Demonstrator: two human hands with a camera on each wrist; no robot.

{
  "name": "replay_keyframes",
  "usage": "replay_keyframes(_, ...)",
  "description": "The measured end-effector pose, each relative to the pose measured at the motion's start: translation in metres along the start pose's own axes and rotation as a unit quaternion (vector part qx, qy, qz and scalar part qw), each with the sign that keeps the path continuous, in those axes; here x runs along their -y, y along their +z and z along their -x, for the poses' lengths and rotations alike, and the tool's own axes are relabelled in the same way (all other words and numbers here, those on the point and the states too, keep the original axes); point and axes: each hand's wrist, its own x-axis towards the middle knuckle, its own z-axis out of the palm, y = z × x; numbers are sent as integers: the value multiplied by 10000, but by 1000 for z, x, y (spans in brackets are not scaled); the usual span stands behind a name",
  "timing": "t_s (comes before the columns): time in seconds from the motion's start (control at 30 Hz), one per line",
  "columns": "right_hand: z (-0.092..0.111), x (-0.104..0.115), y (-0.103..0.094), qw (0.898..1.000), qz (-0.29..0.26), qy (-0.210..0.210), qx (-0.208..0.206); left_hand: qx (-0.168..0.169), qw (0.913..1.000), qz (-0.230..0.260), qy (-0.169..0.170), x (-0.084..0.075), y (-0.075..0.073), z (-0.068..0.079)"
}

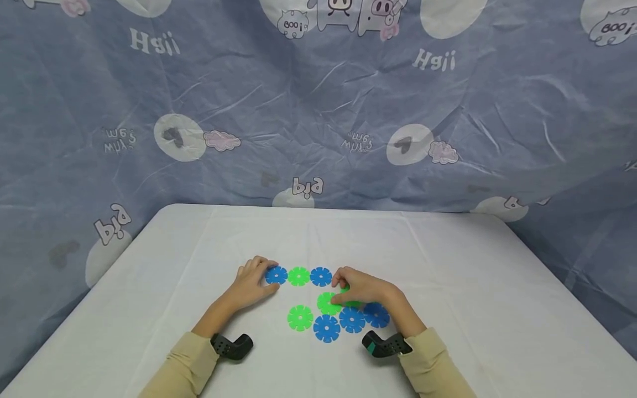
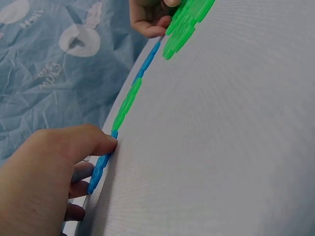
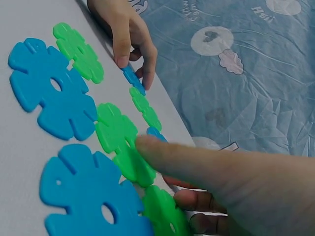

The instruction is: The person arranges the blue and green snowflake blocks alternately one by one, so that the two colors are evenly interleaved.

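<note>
In the head view, my left hand (image 1: 250, 284) pinches a blue slotted flower disc (image 1: 276, 275) between thumb and fingers at the left end of a short row. A green disc (image 1: 299, 276) and another blue disc (image 1: 320, 277) continue that row to the right. My right hand (image 1: 365, 286), fingers bent, is just right of the row. Its thumb tip overlaps a green disc (image 1: 327, 304). In the right wrist view, the bent fingers are beside another green disc (image 3: 165, 211), partly covered by the hand; I cannot tell whether they grip it.
Nearer me lie a loose green disc (image 1: 300, 318) and blue discs, one (image 1: 327, 329) in front and two (image 1: 352, 320) by the right wrist. The white-covered table (image 1: 199, 265) meets a blue patterned curtain (image 1: 308, 110) behind. Both wrists wear black devices (image 1: 385, 345).
</note>
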Motion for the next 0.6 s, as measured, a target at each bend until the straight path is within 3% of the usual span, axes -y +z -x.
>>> replay_keyframes(0.4,4,14,3,9983,340,274,383,-47,10000,-11,83,5,1,-2)
replay_keyframes(0.6,3,15,3,9985,94,-22,544,-49,9999,21,109,5,1,-2)
